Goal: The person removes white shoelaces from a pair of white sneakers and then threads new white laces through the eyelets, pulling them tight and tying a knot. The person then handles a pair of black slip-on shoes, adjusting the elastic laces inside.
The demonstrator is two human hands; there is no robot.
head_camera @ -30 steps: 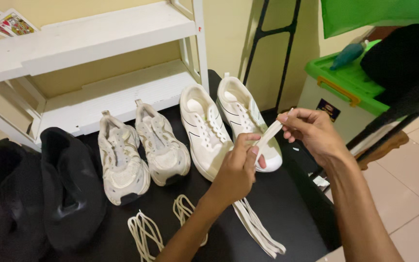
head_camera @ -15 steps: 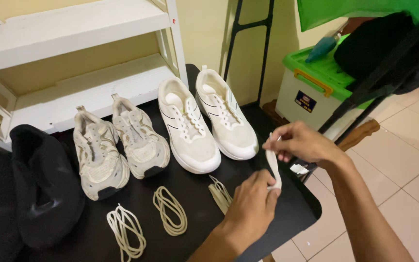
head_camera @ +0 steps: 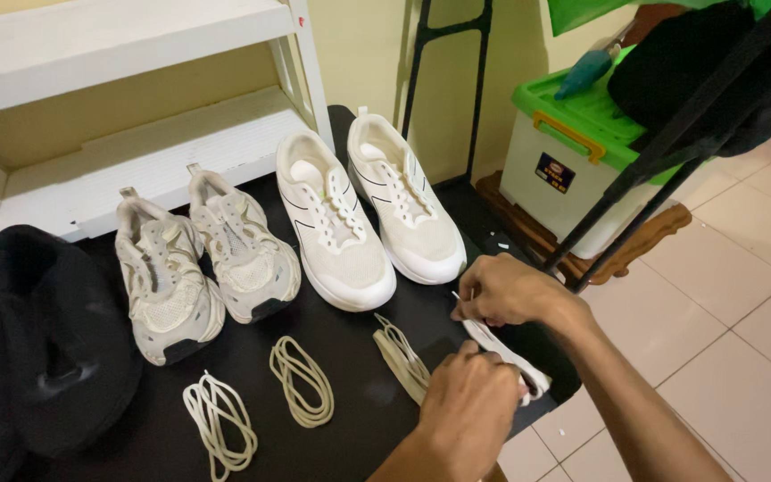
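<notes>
**Flat white lace lowered to the table edge and gathered**

Both hands have dropped from in front of the white sneakers to the black table's [head_camera: 350,428] near right corner since the earlier frame. Left to right: two coiled laces [head_camera: 219,430] [head_camera: 302,391], a third bundle [head_camera: 401,354], then the left hand [head_camera: 468,412], closed over one end of the flat white lace [head_camera: 503,350]; the right hand [head_camera: 503,291] pinches the other end. Judged step: folding the lace; next calls for doubling it evenly and laying it beside the bundles.
</notes>
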